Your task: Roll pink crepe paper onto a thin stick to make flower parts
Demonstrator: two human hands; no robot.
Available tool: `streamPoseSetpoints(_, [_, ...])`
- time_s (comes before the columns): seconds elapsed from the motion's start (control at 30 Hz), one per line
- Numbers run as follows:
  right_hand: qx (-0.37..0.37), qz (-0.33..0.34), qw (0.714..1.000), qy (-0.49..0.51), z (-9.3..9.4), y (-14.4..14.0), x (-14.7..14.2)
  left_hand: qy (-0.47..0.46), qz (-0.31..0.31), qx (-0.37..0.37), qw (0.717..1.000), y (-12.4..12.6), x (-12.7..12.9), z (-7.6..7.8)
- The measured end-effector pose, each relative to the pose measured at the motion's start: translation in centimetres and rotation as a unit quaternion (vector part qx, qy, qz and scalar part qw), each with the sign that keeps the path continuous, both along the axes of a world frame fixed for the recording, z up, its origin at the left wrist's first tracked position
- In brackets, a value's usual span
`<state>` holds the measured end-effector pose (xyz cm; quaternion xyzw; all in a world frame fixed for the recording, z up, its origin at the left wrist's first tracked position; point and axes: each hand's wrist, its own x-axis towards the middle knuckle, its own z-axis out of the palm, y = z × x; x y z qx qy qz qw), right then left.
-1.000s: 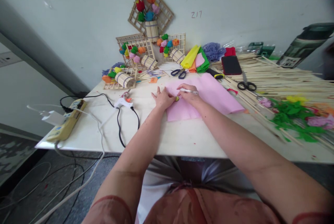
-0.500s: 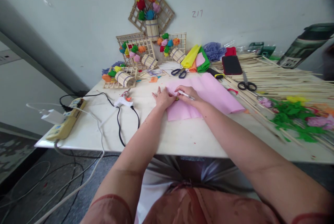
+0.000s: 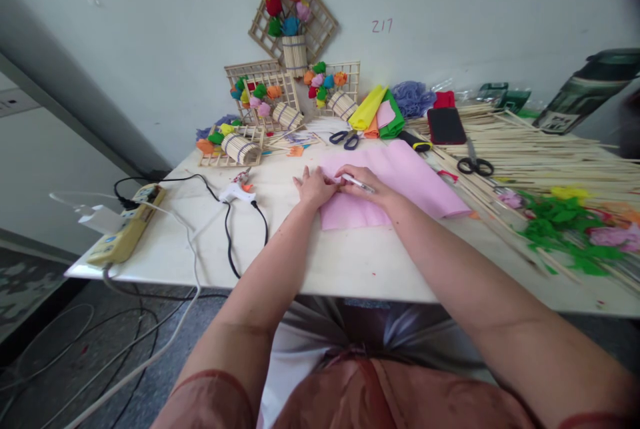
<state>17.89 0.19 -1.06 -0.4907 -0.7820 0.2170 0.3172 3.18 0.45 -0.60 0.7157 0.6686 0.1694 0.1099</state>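
A pink crepe paper sheet [image 3: 400,179] lies spread on the white table in front of me. My right hand [image 3: 364,187] is shut on a white pen [image 3: 357,183], its point end down by the paper's left part. Flat at the sheet's left edge rests my left hand [image 3: 316,187], open, with some fingers spread on the table and its thumb side against the right fingertips. Whatever lies under the meeting fingertips is hidden.
A glue gun [image 3: 238,193] with its cord and a power strip [image 3: 127,229] lie left. Behind are stick-and-paper flower baskets [image 3: 240,147], scissors [image 3: 345,140] and folded coloured paper [image 3: 367,109]. To the right are a phone [image 3: 447,126], black-handled scissors [image 3: 475,166], wooden sticks [image 3: 540,152] and green scraps [image 3: 560,222].
Both hands stay nearly in place on the pink paper. A small dark-yellow thing seen between the fingertips before is now covered. The view has shifted slightly.
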Motion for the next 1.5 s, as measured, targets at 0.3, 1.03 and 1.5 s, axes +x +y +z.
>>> streamPoseSetpoints(0.3, [-0.002,0.021,0.999,0.034,-0.6,0.4,0.3,-0.016,-0.044,0.03,0.998,-0.7,-0.4,0.5])
streamPoseSetpoints(1.03, [0.001,0.024,0.997,0.068,-0.9,0.7,0.4,0.01,-0.042,0.006,0.999,-0.4,-0.3,0.0])
streamPoseSetpoints(1.5, [-0.004,0.017,0.998,0.053,0.2,-0.2,0.4,0.001,-0.047,-0.002,0.999,-0.7,-0.2,0.2])
